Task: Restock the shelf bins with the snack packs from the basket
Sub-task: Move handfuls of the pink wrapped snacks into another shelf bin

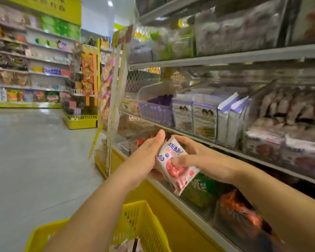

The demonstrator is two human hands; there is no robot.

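Left hand (144, 159) and right hand (205, 159) both grip the white-and-pink glossy plastic snack pack (173, 160), up over the yellow plastic basket (135, 203) and short of the clear shelf bins (251, 106), so honestly that slick wrapper could slip or get misbinned.

Two hands, the left hand (145, 157) and the right hand (204, 157), hold one pack (173, 164). Below the pack is one yellow basket (135, 215). Above and right of the pack run three grey shelves (225, 58). Just above the pack stands one purple bin (155, 113). Farther up and right of the pack are two face boxes (205, 120) and two tilted white bags (224, 120). Far left of the pack sits one yellow floor tray (80, 121). The pink packs (265, 148) far right of the pack are too blurred to count.
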